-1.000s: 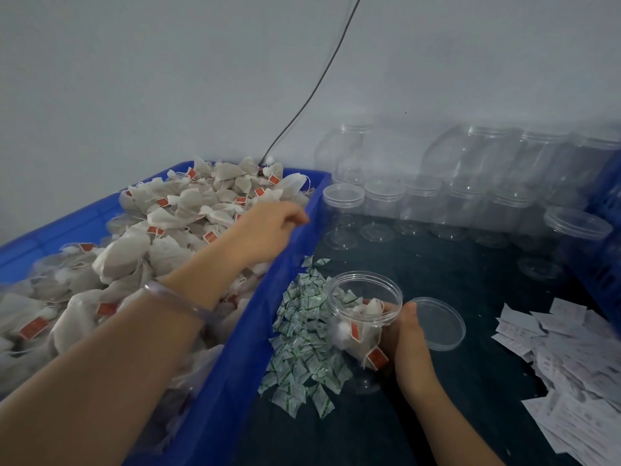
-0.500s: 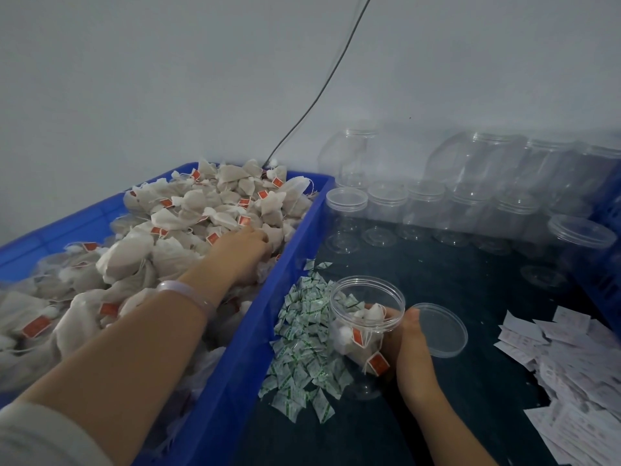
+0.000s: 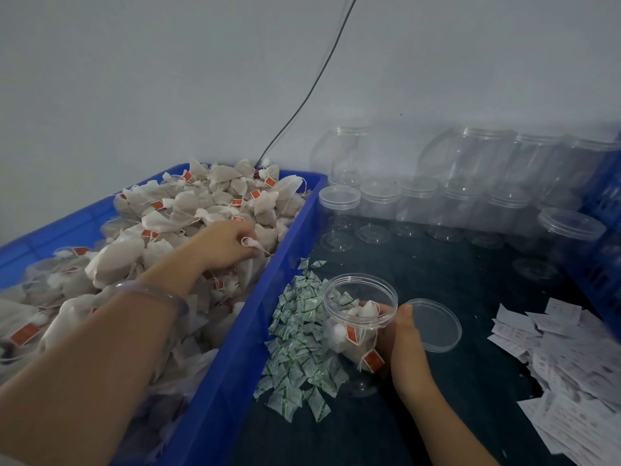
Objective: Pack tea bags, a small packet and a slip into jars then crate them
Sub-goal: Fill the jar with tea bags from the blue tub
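One more tea bag (image 3: 254, 244), now pinched by fingers (image 3: 242, 230) of your left hand (image 3: 221, 245); right hand (image 3: 403, 344) grips the waiting jar (image 3: 359, 319).

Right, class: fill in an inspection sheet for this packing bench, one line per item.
Surface: dark table top.
Job's things: tea bags heaped in blue crate; open jar holding a few tea bags, its lid flat beside it; small packets piled left of the jar; slips heaped at right; empty jars in rows at the back.
Clutter: nothing seen.
Hands: left hand grips tea bags in the crate; right hand holds the open jar.
Cables: one dark cable runs down the wall behind the crate.
Surroundings: grey wall; second blue crate at right edge.
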`<state>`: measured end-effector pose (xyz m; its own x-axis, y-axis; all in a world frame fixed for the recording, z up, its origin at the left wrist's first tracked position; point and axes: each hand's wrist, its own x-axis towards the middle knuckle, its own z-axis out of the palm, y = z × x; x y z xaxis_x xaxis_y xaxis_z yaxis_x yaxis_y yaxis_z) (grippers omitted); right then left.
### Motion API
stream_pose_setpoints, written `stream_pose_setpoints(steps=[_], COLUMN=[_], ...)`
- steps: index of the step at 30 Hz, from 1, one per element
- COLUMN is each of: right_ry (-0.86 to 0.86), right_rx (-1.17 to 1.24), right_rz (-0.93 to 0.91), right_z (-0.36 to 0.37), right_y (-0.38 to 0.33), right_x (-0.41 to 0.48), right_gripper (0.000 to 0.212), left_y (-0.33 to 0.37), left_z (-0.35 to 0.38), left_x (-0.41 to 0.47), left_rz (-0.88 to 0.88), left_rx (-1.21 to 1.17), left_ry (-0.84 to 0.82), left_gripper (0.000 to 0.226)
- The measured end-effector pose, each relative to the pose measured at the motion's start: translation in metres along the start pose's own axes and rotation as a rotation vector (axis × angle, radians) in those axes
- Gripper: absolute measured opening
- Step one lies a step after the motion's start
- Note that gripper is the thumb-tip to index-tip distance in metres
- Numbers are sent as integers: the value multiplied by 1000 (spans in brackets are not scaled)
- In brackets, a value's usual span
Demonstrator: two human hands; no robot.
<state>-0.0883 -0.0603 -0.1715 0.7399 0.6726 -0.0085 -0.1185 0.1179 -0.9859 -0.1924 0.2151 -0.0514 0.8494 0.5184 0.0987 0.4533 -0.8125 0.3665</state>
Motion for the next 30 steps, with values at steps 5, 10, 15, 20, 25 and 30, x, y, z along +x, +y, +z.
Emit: stream_pose_setpoints(steps=[5,10,15,20,25,30], right_ry=[-9,-1,12,21,-6,9], right_rx=[-2,6,23,-12,-18,32], right_rz=[-1,8,22,27,21,-13], right_z=[1,2,3,3,5,7], right_y=[-2,-4,-7,-7,-10,-14], right_x=[-2,-2,-2,-3,-6,-11], right_gripper=[90,87,74,83,84,83], left_y=[6,55,111,137,147,162], left_z=[-16,-40,-31,2,17,23], left_x=[-6,-25,-43,-52,-54,-54], left_rz=[13,74,226,436,585,640], left_rx=[-65,-720,-788,-304,53,165], left_ry=[58,233,131,10,-342,-581], left_gripper=[26,6,7,10,12,5])
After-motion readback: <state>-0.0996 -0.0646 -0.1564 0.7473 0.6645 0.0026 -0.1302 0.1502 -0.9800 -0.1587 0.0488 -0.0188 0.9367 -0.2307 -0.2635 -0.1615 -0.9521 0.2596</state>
